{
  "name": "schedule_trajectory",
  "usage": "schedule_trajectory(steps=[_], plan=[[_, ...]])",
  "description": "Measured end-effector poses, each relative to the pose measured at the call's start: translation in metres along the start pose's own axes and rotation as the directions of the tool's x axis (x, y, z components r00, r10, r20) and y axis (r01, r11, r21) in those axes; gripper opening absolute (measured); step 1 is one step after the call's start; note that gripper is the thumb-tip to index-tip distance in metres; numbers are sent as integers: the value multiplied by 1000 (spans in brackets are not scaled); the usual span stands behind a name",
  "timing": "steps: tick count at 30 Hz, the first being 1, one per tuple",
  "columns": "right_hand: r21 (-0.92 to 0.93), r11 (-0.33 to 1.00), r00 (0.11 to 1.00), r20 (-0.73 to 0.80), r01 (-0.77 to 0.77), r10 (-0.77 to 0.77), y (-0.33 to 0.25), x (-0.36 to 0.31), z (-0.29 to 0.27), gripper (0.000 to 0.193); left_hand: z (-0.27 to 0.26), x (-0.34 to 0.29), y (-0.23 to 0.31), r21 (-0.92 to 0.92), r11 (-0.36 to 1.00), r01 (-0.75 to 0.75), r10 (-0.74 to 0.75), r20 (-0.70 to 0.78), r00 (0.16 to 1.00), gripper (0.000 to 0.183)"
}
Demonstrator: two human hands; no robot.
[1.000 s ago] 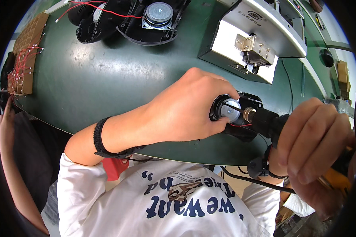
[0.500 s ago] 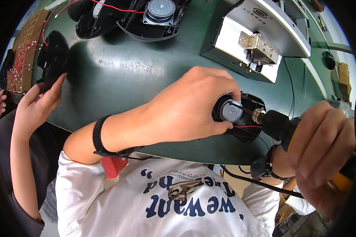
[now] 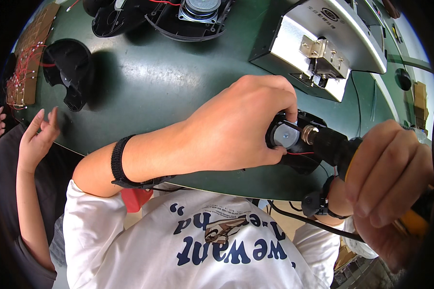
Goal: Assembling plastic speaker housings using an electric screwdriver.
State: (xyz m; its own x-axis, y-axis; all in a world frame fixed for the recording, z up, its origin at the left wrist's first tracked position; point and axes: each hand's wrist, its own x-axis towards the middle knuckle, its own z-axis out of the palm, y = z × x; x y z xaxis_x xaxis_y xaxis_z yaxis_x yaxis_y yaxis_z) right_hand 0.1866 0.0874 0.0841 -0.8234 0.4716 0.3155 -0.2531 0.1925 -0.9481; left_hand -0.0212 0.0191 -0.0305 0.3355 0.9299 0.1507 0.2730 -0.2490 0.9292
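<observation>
My left hand (image 3: 248, 125) reaches across and closes its thumb and fingers round a round speaker (image 3: 285, 136) with a silver-grey back. The speaker sits in a black plastic housing (image 3: 306, 166), and a thin red wire (image 3: 299, 153) runs beside it. My right hand (image 3: 390, 173) is wrapped round an electric screwdriver (image 3: 331, 147) with a black front and yellow-orange body. Its bit points left, at the speaker's edge near my left fingers; whether it touches a screw cannot be made out.
A silver and black machine (image 3: 299, 53) stands beyond my hands. Black housings, one with a speaker (image 3: 200, 10), lie at the far edge. On the left are a black shell (image 3: 71, 72), a cardboard piece with red wires (image 3: 26, 77) and a co-worker's hand (image 3: 39, 137). The green table (image 3: 154, 72) spans the view.
The co-worker's hand has let go of the black shell, which now lies on the table, and has drawn back. The screwdriver still points at the speaker; the view has shifted slightly.
</observation>
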Motion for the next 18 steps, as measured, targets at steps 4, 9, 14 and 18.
schedule_trajectory(steps=[4, 9, 14, 18], plan=[[-40, 990, 987, 75, -138, 141, -9, 11, -2, 22, -1, -1, 1, -10, 1000, 6, -6, 6, 1000, 33], [9, 970, 959, 151, -242, 238, -15, 17, -7, 26, -1, -1, 3, -16, 1000, 2, -2, 10, 1000, 32], [70, 973, 973, 95, -218, 211, -6, 19, 3, 24, -1, -1, 5, -48, 999, 24, -22, 43, 999, 32], [9, 950, 949, 42, -312, 312, -13, 19, 9, 21, -1, -3, 4, -60, 997, 43, -40, 54, 998, 33]])
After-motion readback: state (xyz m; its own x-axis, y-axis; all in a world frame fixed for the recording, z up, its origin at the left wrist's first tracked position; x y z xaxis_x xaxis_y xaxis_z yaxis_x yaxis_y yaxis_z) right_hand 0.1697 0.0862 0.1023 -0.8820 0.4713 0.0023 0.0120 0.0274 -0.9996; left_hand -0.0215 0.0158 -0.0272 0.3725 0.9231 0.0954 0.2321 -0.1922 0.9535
